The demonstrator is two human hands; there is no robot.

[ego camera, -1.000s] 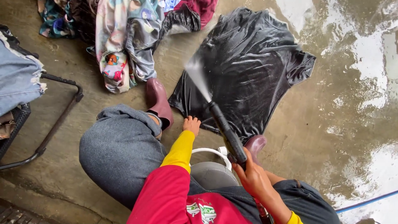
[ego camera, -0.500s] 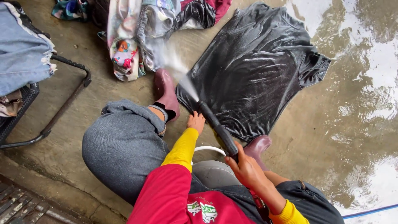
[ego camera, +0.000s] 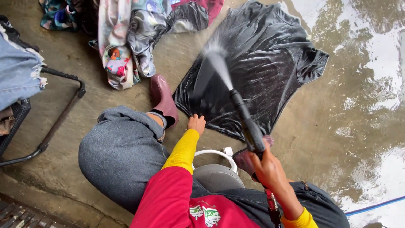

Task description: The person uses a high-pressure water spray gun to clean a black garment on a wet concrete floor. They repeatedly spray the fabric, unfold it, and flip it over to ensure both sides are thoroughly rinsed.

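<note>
Head view: half a second ago I had the black spray wand [ego camera: 247,122] aimed left, toward the near-left corner of the dark wet shirt [ego camera: 253,63]; now I see it swung right, its jet of water [ego camera: 217,63] landing on the shirt's middle. My right hand [ego camera: 268,169] is closed tight round the wand's grip, low and right of centre. My left hand [ego camera: 196,124] has barely moved: fingers curled down on the shirt's near hem, pinning it to the wet concrete floor [ego camera: 337,126].

The shirt lies flat, its right sleeve reaching toward open, puddled floor on the right, where there is room. To the left, a maroon boot [ego camera: 162,99] sits just beside the shirt's edge, with a heap of patterned clothes [ego camera: 126,42] farther off. A black metal frame [ego camera: 59,118] crowds the far left.
</note>
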